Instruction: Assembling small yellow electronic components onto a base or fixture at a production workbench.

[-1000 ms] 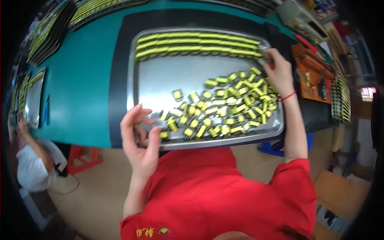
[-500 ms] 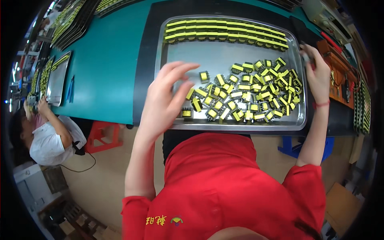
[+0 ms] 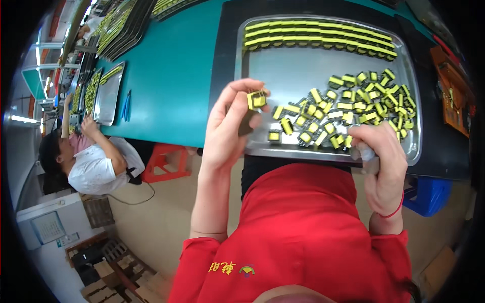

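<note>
My left hand [image 3: 226, 126] is raised over the left edge of the metal tray [image 3: 331, 157]. Its thumb and fingers pinch a small transformer [image 3: 256, 100] with yellow tape, a black body and thin pins. My right hand [image 3: 385, 159] is closed above the tray's front edge, curled around a greyish object [image 3: 367, 155] that is mostly hidden. Between and beyond the hands lies a loose heap of similar yellow and black transformers [image 3: 359, 105]. Neat rows of them [image 3: 318, 36] line the tray's far side.
Under the tray is a black mat [image 3: 225, 65] on a green tabletop [image 3: 177, 76]. To the left lie blue pliers [image 3: 126, 105] and another tray [image 3: 108, 103], where a co-worker [image 3: 101, 161] sits. An orange tool box [image 3: 449, 91] stands at the right.
My left hand now holds a transformer where its fingers were empty. My right hand has come from the tray's right edge to its front. The view has shifted.
</note>
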Tool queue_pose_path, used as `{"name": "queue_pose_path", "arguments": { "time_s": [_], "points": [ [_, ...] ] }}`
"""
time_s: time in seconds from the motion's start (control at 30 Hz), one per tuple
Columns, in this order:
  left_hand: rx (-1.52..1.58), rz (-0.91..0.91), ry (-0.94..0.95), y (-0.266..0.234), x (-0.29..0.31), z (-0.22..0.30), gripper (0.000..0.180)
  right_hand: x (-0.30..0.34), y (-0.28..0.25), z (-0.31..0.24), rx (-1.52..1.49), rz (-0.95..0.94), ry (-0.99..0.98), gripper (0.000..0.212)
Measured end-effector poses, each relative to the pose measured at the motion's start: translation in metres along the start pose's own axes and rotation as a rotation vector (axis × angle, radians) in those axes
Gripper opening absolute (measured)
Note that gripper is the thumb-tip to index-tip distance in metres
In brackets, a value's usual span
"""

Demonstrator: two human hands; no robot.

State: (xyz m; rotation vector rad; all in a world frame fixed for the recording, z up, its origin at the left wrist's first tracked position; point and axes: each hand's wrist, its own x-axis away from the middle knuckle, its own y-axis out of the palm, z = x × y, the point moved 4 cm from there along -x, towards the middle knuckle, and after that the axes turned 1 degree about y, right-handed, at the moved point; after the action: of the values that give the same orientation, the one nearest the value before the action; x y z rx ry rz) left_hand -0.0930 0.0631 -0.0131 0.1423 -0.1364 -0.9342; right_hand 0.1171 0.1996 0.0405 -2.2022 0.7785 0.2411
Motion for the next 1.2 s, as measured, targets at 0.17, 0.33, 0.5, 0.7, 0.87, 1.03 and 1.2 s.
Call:
{"name": "queue_pose_path", "arguments": {
  "time_s": [0.17,0.33,0.5,0.7,0.87,1.03,1.2],
  "points": [
    [0.605,-0.034,-0.131,0.013,0.043,-0.004,0.043,-0.015,0.033,-0.011,0.134,-0.055,-0.100,0.040],
    [0.271,-0.002,0.046,0.016,0.058,0.001,0.044,-0.021,0.058,-0.013,0.252,-0.124,-0.155,0.043],
    [-0.007,0.084,0.154,0.026,0.059,0.011,0.038,-0.023,0.067,-0.021,0.276,-0.103,-0.161,0.040],
    [0.022,0.059,0.209,0.032,0.061,0.009,0.032,-0.024,0.072,-0.019,0.219,-0.121,-0.144,0.040],
    [-0.096,0.102,0.284,0.029,0.060,0.007,0.030,-0.025,0.073,-0.019,0.259,-0.144,-0.163,0.039],
    [-0.155,0.135,0.299,0.028,0.061,0.007,0.030,-0.022,0.078,-0.021,0.244,-0.162,-0.164,0.038],
    [-0.210,0.110,0.286,0.025,0.061,0.007,0.029,-0.020,0.077,-0.019,0.243,-0.149,-0.136,0.037]
  ]
}}
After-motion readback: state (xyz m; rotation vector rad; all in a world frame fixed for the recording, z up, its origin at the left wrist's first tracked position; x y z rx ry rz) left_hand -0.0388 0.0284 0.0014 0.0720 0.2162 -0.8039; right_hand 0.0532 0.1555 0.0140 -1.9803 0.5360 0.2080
